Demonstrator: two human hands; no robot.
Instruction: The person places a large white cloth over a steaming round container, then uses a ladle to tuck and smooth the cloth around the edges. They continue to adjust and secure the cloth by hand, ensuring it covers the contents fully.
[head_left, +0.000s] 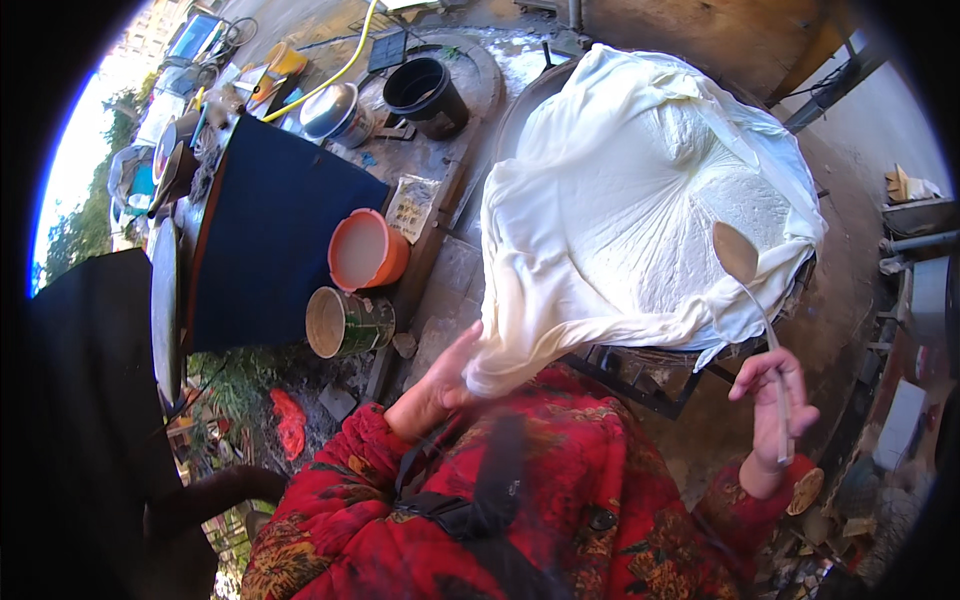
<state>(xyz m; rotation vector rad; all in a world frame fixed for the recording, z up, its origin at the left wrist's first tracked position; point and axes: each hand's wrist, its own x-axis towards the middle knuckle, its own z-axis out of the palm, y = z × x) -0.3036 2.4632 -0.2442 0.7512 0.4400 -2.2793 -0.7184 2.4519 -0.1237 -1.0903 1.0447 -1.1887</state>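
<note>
A white cloth (517, 289) lines a large round basket in front of me, its edges gathered and draped over the rim. Inside the cloth sits a broad, pale, soft white mass (637, 217), with creases fanning across its surface. My left hand (435, 390) grips a bunched corner of the cloth at the near left, and its fingers are partly hidden by the folds. On the near right, my right hand (776, 405) holds the handle of a long metal spoon (736, 251). The spoon's bowl is over the right part of the mass; whether it touches I cannot tell.
To the left stand an orange bucket (399, 259) of cloudy liquid, a worn tin can (371, 326) and a black bucket (442, 109). A dark blue panel (281, 240) lies beyond them. A yellow hose (322, 86) runs behind. Clutter lines the right wall.
</note>
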